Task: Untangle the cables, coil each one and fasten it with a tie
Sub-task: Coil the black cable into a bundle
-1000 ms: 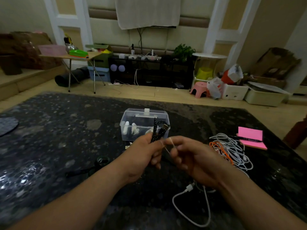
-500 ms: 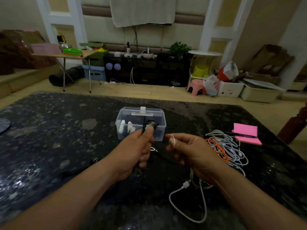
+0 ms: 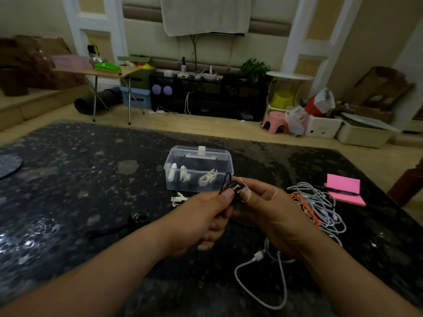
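Both hands are up over the table (image 3: 68, 179), in front of the clear box (image 3: 199, 170). The left hand (image 3: 203, 218) pinches the folded black cable (image 3: 225, 183), thumb clamped on it, and its loops stick up and away from the grip. Just to its right, the right hand (image 3: 272, 213) nips a thin white tie (image 3: 245, 186) at its fingertips, right against the bundle. The tie looks set to go crosswise around that upright bundle, with the right hand wrapping. The tangled white cables (image 3: 320, 202) wait at the right.
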`<control>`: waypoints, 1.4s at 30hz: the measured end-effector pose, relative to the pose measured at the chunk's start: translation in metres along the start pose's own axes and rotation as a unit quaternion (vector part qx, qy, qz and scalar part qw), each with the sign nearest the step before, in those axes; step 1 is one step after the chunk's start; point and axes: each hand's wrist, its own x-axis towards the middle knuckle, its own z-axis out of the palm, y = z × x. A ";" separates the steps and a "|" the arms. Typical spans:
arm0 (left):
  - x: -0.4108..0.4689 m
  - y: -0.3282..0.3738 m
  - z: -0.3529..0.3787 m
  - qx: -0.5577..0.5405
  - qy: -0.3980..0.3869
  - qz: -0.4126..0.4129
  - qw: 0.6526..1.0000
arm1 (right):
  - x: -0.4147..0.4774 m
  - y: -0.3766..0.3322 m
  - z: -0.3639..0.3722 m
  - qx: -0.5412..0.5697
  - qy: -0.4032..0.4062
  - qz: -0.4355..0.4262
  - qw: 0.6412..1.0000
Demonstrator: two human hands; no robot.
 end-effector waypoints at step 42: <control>0.013 -0.010 0.010 0.033 0.109 0.013 0.993 | -0.003 -0.005 0.005 -0.401 0.009 -0.084 0.912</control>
